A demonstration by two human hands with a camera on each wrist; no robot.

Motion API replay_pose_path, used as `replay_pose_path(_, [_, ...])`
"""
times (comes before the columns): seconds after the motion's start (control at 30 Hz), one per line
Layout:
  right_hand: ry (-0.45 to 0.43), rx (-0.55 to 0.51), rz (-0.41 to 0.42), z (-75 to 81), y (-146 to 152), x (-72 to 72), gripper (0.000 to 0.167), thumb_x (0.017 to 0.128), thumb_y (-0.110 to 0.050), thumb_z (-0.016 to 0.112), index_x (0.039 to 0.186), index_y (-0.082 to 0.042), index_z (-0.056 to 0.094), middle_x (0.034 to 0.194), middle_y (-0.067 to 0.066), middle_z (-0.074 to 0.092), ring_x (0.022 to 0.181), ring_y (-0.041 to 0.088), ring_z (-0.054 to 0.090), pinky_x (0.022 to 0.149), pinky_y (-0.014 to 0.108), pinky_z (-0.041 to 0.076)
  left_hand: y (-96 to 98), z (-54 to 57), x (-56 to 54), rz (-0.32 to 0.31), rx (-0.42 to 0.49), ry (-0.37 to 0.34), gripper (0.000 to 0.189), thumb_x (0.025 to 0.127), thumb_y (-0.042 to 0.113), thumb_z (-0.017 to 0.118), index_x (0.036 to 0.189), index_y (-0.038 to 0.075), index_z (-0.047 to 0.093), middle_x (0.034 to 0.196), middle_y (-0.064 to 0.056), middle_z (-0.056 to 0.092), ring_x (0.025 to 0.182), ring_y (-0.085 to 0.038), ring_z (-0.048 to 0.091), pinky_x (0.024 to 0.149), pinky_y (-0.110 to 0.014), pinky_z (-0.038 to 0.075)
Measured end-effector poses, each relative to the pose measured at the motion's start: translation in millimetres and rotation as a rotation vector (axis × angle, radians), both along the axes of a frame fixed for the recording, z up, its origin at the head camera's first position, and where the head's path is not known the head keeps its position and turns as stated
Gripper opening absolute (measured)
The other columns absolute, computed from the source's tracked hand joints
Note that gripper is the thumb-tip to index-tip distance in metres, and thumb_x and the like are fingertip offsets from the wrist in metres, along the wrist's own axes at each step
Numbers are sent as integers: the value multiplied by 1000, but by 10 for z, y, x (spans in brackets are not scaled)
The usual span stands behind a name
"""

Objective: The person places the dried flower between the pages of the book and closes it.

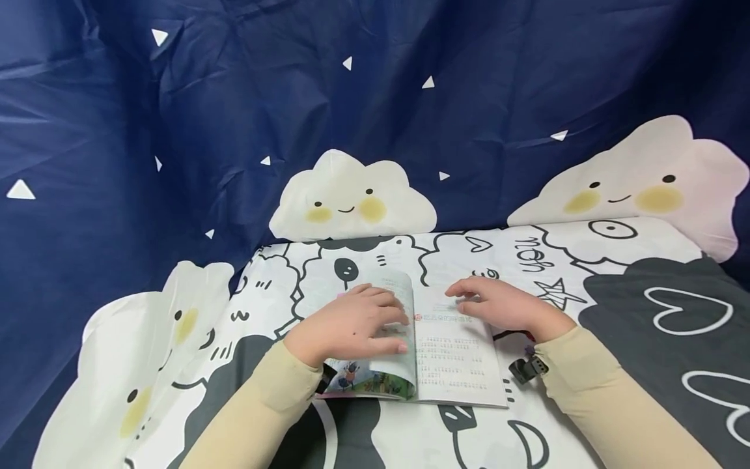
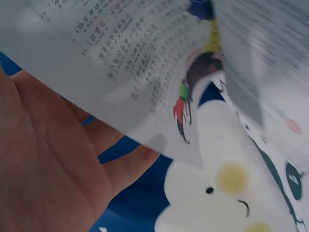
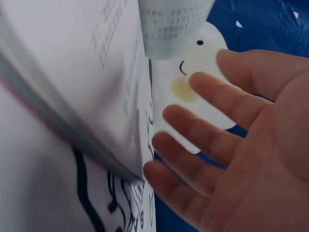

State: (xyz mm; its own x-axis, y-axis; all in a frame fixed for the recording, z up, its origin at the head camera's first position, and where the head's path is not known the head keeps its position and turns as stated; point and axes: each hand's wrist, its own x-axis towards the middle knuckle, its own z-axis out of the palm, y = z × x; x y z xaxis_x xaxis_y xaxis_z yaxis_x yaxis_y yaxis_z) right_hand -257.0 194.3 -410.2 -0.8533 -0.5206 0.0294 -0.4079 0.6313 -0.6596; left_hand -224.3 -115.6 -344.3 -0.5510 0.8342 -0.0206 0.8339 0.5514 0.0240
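the left hand (image 1: 354, 327) is seemingly bracing the curling page (image 1: 396, 283), fingers spread; the right hand (image 1: 500, 305) is hovering over the book (image 1: 459, 368), fingers parted, pinning nothing.

The head view shows 1 open book (image 1: 459, 365), 2 grips, made up of 1 left grip (image 1: 351, 322) and 1 right grip (image 1: 504, 305), 2 beige sleeves (image 1: 252, 410) and 2 small black wrist devices (image 1: 528, 369). It also has 1 patterned cover (image 1: 410, 449), with 1 drawn star (image 1: 560, 293), and 1 blue cloth (image 1: 234, 98) bearing 9 white triangles (image 1: 159, 36). Cloud shapes (image 1: 346, 177) number 3, with 6 eyes (image 1: 369, 191), 6 yellow cheeks (image 1: 372, 210) and 3 mouths (image 1: 346, 210) among them. The right wrist view shows 4 fingers (image 3: 227, 96) and 1 thumb (image 3: 256, 70).
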Motion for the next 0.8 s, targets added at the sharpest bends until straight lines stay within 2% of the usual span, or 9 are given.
replay_pose_path(0.2, [34, 101, -11, -36, 64, -29, 41, 98, -19, 64, 136, -6, 63, 138, 17, 57, 132, 39, 48, 109, 57, 36, -254, -188, 13, 71, -9, -100, 51, 87, 58, 69, 126, 25, 68, 142, -2, 56, 136, -23, 47, 112, -43, 36])
replay_pose_path(0.27, [37, 118, -17, -47, 84, -38, 43, 97, -20, 64, 137, -4, 62, 139, 19, 56, 133, 41, 46, 109, 58, 34, -291, -252, 11, 88, -6, -111, 55, 84, 56, 72, 128, 24, 67, 144, -5, 54, 137, -24, 46, 113, -41, 35])
replay_pose_path(0.4, [39, 147, -24, -73, 119, -59, 46, 96, -20, 65, 138, -2, 60, 141, 22, 54, 136, 44, 42, 111, 60, 32, -309, -344, 6, 120, 11, -130, 64, 81, 56, 77, 135, 24, 63, 151, -6, 49, 140, -25, 42, 114, -42, 35])
replay_pose_path(0.6, [40, 201, -24, -81, 152, -59, 49, 94, -19, 69, 138, -1, 60, 142, 23, 53, 134, 44, 45, 108, 60, 35, -290, -466, 15, 152, 15, -169, 76, 78, 54, 82, 145, 28, 56, 159, -4, 38, 146, -25, 35, 114, -44, 35])
replay_pose_path(0.77, [-7, 197, -38, -37, 233, -61, 51, 92, -21, 70, 139, -2, 60, 143, 21, 53, 133, 42, 47, 107, 58, 37, -305, -526, 43, 232, 18, -261, 86, 75, 48, 85, 151, 31, 50, 162, -4, 33, 148, -24, 32, 110, -44, 40])
replay_pose_path(0.8, [-22, 198, -47, -19, 262, -62, 51, 93, -22, 70, 140, -3, 60, 143, 21, 52, 128, 40, 52, 105, 57, 39, -308, -537, 45, 246, 20, -278, 87, 75, 47, 86, 152, 32, 48, 163, -4, 32, 148, -24, 31, 109, -44, 41])
